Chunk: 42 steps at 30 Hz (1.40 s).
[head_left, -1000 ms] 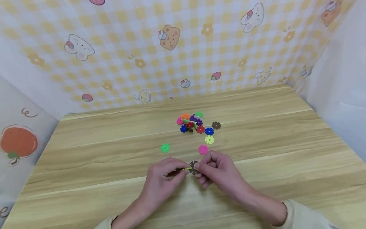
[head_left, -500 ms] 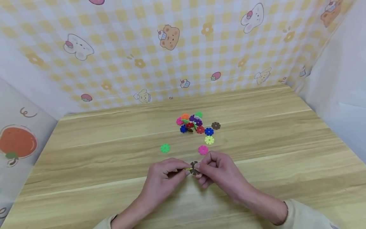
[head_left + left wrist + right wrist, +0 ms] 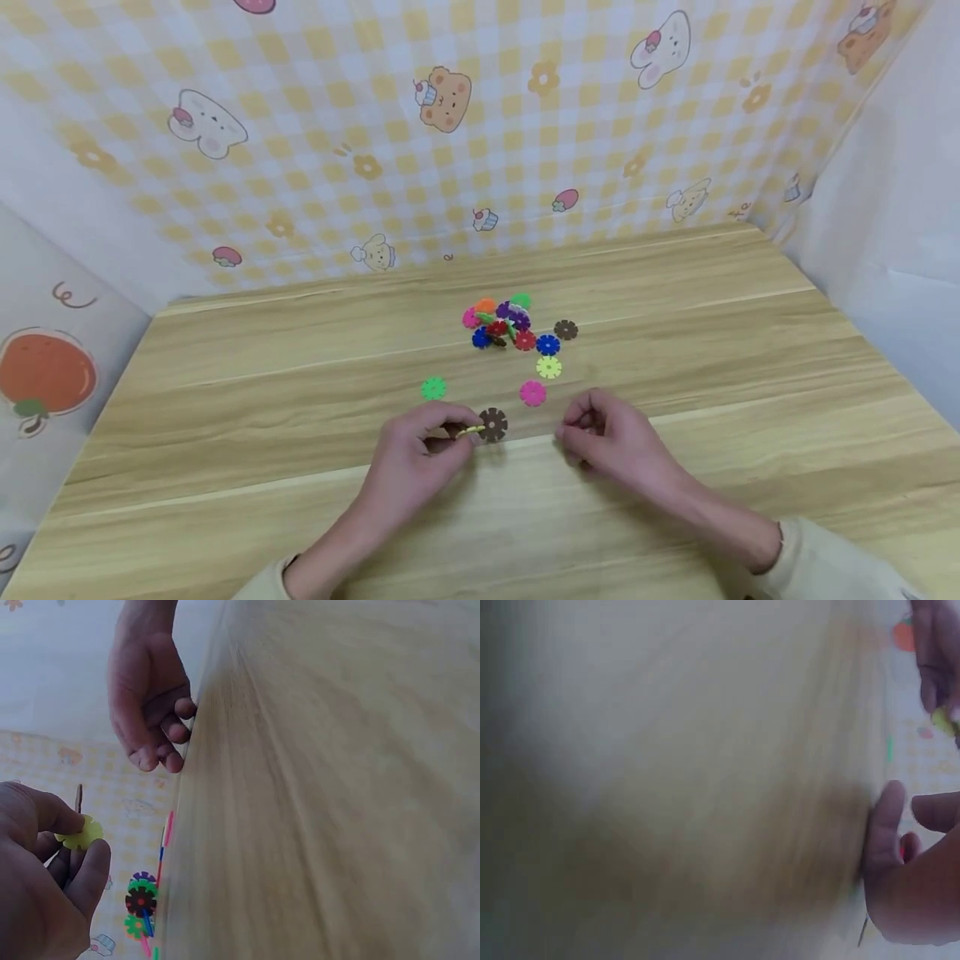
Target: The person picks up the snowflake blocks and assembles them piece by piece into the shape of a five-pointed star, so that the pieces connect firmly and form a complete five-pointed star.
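Between thumb and fingers, my left hand (image 3: 418, 454) pinches a yellow notched building disc (image 3: 84, 834). Joined to that disc's edge is a brown notched disc (image 3: 492, 425), facing the head camera and jutting out to the right of the fingertips. In the left wrist view the brown disc shows only as a thin upright edge. My right hand (image 3: 618, 437) is to the right, apart from both discs, its fingers loosely curled with nothing in them. Beyond the hands lie a pink disc (image 3: 533, 393) and a green disc (image 3: 433, 388), both flat on the table.
A loose heap of discs, including a red disc (image 3: 525, 340), sits farther back on the wooden table (image 3: 262, 400). Right of it lie a blue disc (image 3: 548, 345), a lime-yellow disc (image 3: 549, 367) and another brown disc (image 3: 566, 330). A checked cloth wall (image 3: 315, 125) stands behind.
My right hand has let go of the brown disc and moved right. My left hand has shifted slightly left and away from me, carrying the joined yellow and brown discs.
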### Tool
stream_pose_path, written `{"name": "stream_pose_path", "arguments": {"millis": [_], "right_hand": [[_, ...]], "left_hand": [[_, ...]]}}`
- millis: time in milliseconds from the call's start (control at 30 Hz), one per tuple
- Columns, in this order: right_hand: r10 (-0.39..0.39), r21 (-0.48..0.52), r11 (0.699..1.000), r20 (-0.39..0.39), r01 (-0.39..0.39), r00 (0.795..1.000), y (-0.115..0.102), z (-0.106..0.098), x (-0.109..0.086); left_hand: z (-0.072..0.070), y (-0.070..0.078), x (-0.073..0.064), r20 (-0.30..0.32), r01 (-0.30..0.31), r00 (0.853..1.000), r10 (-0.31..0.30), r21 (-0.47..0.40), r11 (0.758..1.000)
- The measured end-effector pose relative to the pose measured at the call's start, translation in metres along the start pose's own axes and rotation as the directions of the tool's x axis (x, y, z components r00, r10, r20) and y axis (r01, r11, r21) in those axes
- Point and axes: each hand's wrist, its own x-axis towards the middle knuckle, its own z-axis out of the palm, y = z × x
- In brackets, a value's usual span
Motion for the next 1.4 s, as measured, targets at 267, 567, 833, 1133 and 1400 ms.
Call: {"name": "stream_pose_path", "arguments": {"millis": [267,567,833,1133,1400], "right_hand": [[-0.099,-0.3,0.952,-0.142,0.052,0.985,0.006,-0.001,0.017],[-0.106,-0.351,0.934,-0.11,0.062,0.988,-0.004,0.015,0.047],[-0.108,-0.374,0.923,-0.023,0.092,0.994,-0.011,0.019,0.057],[-0.157,-0.309,0.936,0.07,0.171,0.985,-0.008,0.008,0.045],[-0.14,-0.127,0.98,0.106,0.153,0.984,-0.007,-0.002,0.028]], "left_hand": [[-0.003,-0.004,0.006,0.004,0.018,1.0,-0.018,0.044,0.999],[-0.005,-0.003,0.007,-0.006,0.054,0.999,-0.054,-0.027,0.998],[-0.005,0.004,0.004,-0.023,0.11,0.993,-0.113,-0.119,0.987],[-0.006,0.008,0.003,-0.045,0.097,0.994,-0.103,-0.117,0.988],[-0.007,0.009,0.002,-0.04,0.112,0.992,-0.117,-0.103,0.988]]}}
